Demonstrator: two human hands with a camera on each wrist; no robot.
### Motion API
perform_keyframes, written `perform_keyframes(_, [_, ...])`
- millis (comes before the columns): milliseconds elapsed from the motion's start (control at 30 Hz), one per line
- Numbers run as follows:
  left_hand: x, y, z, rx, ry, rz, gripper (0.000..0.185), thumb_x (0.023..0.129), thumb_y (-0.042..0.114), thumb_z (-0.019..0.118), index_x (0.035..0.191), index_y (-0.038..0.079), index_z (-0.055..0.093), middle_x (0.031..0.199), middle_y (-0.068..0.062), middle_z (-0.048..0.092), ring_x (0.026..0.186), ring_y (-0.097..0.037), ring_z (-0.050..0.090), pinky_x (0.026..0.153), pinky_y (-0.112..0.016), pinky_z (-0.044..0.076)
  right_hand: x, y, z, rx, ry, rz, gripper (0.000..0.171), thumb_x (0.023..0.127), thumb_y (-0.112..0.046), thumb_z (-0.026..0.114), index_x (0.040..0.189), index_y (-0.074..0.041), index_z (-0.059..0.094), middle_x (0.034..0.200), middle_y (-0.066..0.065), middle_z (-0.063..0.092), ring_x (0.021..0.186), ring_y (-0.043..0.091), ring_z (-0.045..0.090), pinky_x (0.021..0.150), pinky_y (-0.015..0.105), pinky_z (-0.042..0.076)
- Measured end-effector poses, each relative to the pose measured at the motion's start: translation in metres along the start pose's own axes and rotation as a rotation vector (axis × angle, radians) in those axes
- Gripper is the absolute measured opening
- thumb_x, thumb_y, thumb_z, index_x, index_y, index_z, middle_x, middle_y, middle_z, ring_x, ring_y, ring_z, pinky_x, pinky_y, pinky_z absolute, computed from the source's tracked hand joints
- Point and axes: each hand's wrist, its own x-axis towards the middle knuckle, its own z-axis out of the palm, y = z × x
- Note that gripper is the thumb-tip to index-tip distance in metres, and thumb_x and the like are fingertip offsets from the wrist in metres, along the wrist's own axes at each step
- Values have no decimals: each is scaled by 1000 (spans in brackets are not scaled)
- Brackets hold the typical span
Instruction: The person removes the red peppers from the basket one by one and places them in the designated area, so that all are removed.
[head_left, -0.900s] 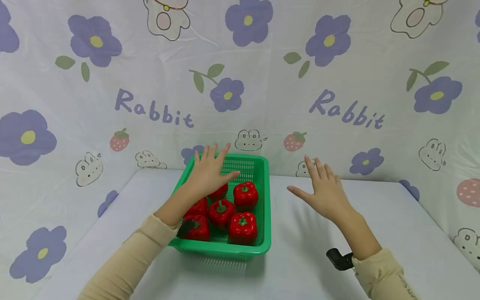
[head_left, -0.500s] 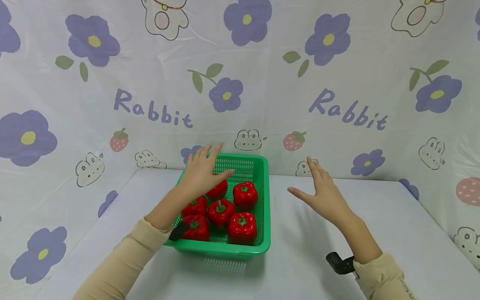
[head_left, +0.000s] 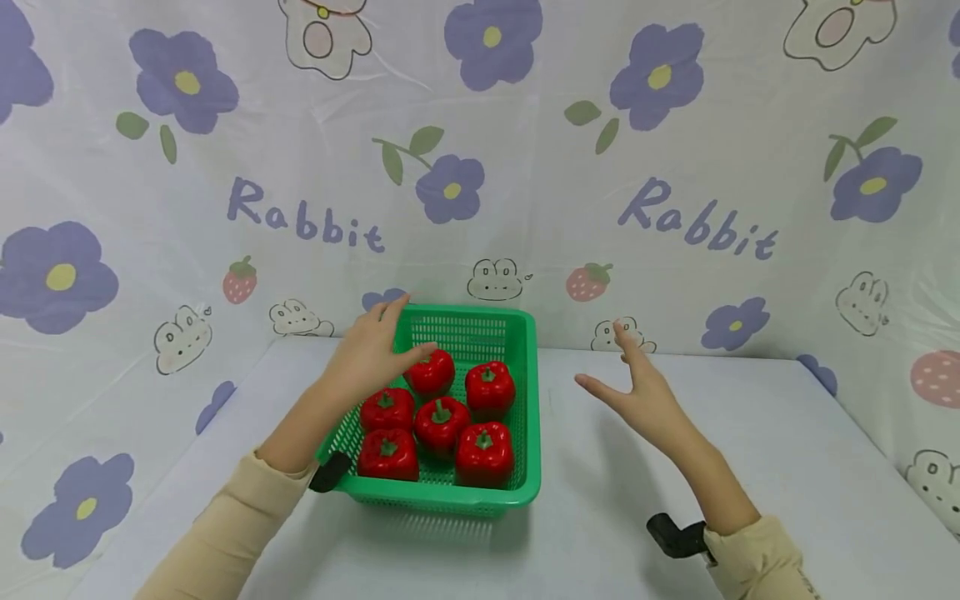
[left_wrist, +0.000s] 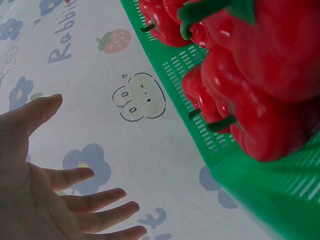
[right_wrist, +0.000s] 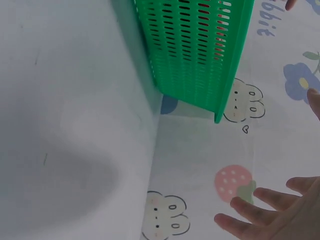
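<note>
Six glossy red bell peppers (head_left: pixel 442 429), green-stemmed, inside slotted green basket (head_left: pixel 450 495), upright

Diffuse light, soft shadows, dimmer wrist views

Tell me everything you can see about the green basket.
The green basket looks like plastic: roughly rectangular, open-topped, with a smooth rim and slotted walls. It stands upright on the white table, near the patterned backdrop, and holds six visible red peppers. The left hand hides its far left corner.
</note>
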Motion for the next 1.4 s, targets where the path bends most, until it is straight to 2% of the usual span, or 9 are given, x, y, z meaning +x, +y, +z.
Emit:
perform_keyframes(200, [-7, -12, -8, -73, -46, -62, 84, 92, 49, 61, 154, 9, 23, 150, -25, 37, 136, -43, 41, 105, -62, 40, 1, 2, 5, 77, -16, 12, 99, 88, -58, 63, 158, -31, -1, 165, 9, 16, 146, 40, 27, 107, 67, 32])
perform_keyframes(333, [-14, -21, -15, -117, -92, -80, 83, 93, 44, 60, 155, 5, 20, 152, -29, 33, 137, -47, 39, 105, -65, 37, 3, 3, 8, 110, -19, 13, 99, 87, -58, 64, 158, -32, 0, 164, 10, 20, 146, 40, 28, 108, 66, 33])
perform_keyframes(567, [-24, -41, -21, -123, -143, -121, 86, 94, 43, 60, 154, -3, 17, 154, -33, 28, 141, -51, 28, 109, -65, 32, 4, 1, 16, 164, -27, 11, 97, 88, -55, 65, 158, -28, 3, 162, 13, 23, 145, 39, 31, 110, 61, 34])
perform_keyframes(800, [-34, -61, -22, -142, -155, -126, 84, 94, 39, 61, 150, -10, 23, 151, -35, 32, 138, -53, 32, 104, -66, 37, 3, -3, 19, 194, -29, 14, 95, 89, -52, 65, 158, -26, 5, 162, 14, 24, 145, 38, 32, 112, 60, 32])
perform_keyframes(1067, [-46, -81, -11, -164, -228, -202, 82, 96, 41, 57, 149, -11, 22, 145, -39, 37, 131, -54, 41, 94, -63, 48, 5, -10, 25, 220, -28, 9, 94, 90, -49, 66, 158, -21, 8, 160, 16, 27, 143, 39, 35, 107, 58, 40])
perform_keyframes(1267, [-53, -94, 3, -196, -240, -239, 79, 96, 40, 56, 148, -11, 24, 138, -41, 45, 125, -55, 48, 85, -60, 53, 9, -15, 31, 250, -32, -1, 92, 90, -48, 66, 158, -21, 10, 160, 15, 28, 143, 40, 36, 106, 56, 42])
perform_keyframes(1400, [-54, -100, 12, -247, -240, -252, 78, 97, 40, 56, 148, -10, 24, 136, -41, 46, 111, -50, 60, 77, -51, 58, 10, -20, 35, 280, -36, -16, 91, 90, -45, 67, 158, -20, 11, 160, 15, 28, 143, 39, 35, 107, 56, 40])
